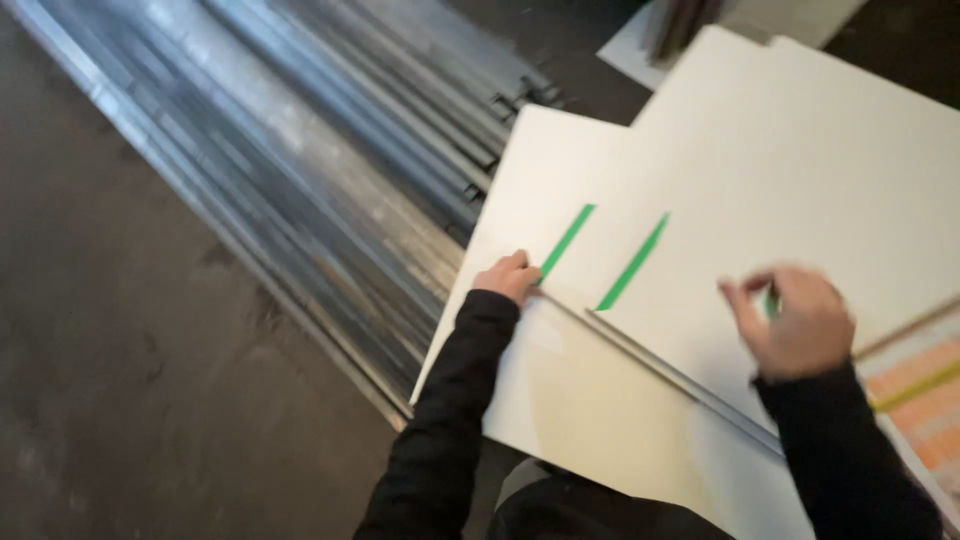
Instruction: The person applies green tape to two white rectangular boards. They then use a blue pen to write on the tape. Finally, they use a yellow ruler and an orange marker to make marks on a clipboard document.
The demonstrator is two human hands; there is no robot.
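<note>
View from the head camera, looking down over stacked white boards (pixel 800 170) on a dark floor (pixel 110 330).

Left hand (pixel 508 278): curled closed, knuckles up, pressed on the near end of a green tape strip (pixel 567 241) at the left edge of a board; black sleeve (pixel 440 420) running back toward the near edge.

Right hand (pixel 795 322): raised just above the board at right, fingers bent, thumb and forefinger pinched on a small green piece (pixel 771 303), blurred, kind not discernible.

Second green tape strip (pixel 633 262): flat on the board, parallel to the first, just right of it, between the two hands.

Thin grey metal strip (pixel 680 380): laid along the near edge of the upper board, running from close beside the left hand down to the right, passing under the right wrist.

Bundle of long grey metal profiles (pixel 300 170): on the floor at left, running from far left toward the near centre, ends touching or tucked under the boards' left edge; which of the two cannot be told.

Orange-patterned surface (pixel 925 400): at the near right edge, crossed by pale thin slats.
</note>
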